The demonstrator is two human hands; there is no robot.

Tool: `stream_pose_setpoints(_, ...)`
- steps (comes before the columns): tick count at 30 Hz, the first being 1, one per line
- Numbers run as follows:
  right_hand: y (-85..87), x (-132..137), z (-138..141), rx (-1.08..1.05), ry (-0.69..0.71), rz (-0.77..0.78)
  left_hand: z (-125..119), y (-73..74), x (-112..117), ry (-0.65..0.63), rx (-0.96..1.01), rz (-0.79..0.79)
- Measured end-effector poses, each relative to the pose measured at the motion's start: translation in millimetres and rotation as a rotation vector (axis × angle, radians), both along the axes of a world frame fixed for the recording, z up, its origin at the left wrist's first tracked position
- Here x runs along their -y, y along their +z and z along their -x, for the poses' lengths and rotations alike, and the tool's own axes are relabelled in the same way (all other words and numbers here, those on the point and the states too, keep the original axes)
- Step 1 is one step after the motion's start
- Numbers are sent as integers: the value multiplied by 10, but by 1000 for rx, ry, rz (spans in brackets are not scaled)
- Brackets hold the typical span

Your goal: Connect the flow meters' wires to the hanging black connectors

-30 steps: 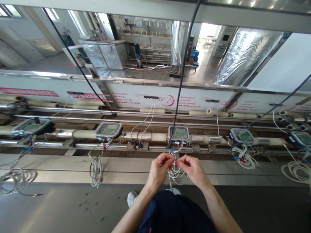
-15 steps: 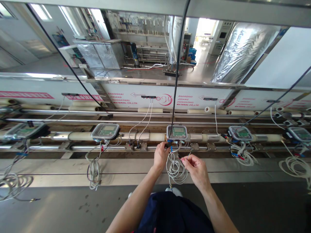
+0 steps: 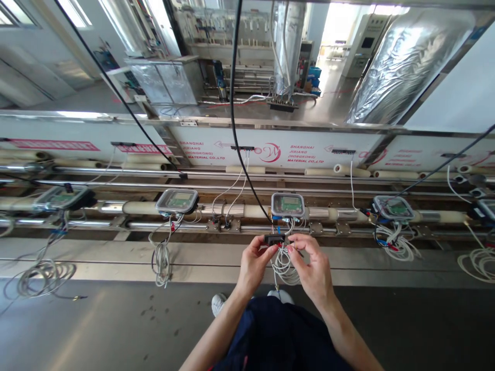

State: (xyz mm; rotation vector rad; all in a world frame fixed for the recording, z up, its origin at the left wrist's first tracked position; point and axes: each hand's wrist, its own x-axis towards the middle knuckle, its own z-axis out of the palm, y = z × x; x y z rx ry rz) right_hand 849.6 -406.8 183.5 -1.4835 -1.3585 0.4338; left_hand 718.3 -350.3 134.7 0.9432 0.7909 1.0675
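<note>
Item: small black connector block [image 3: 274,239], held just in front of the central meter [image 3: 287,204], the clear-lidded unit with a green board seated on the steel pipe run [image 3: 232,210]. Long axis of the block lies left to right, parallel to the pipe run; its flat face looks up toward the camera. A black cable [image 3: 235,129] rises from its far-left end, slanting up and away past the meter's left side. Left hand [image 3: 253,265]: fingers closed, pinching the block's left end between thumb and fingertips. Right hand [image 3: 314,268]: thumb and forefinger closed at the block's right end, apparently on a thin lead with a red tip; the exact contact is too small to tell. Below the meter and between the two hands hangs a coil of white wires [image 3: 284,268], touching or nearly touching the right palm. Step in hand, by judgement: mating one of the meter's leads to the block. The next move would call for the left hand to keep the block level while the right lines the lead up with its terminal and presses in along the block's axis. Also present: a second meter [image 3: 177,200] well to the left of the central meter, and a third [image 3: 393,207] well to its right, each with its own hanging wire bundle.
</note>
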Motion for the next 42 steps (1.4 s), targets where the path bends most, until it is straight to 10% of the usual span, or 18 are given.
stream_pose_setpoints(9, 151, -19, 99, -62, 63, 110, 8, 228, 141, 3, 58, 61)
stream_pose_setpoints(29, 227, -99, 114, -74, 82, 166, 106, 237, 168, 67, -357, -188)
stream_pose_setpoints(42, 141, -91, 169, -320, 102, 137, -51, 234, 139, 122, 84, 37)
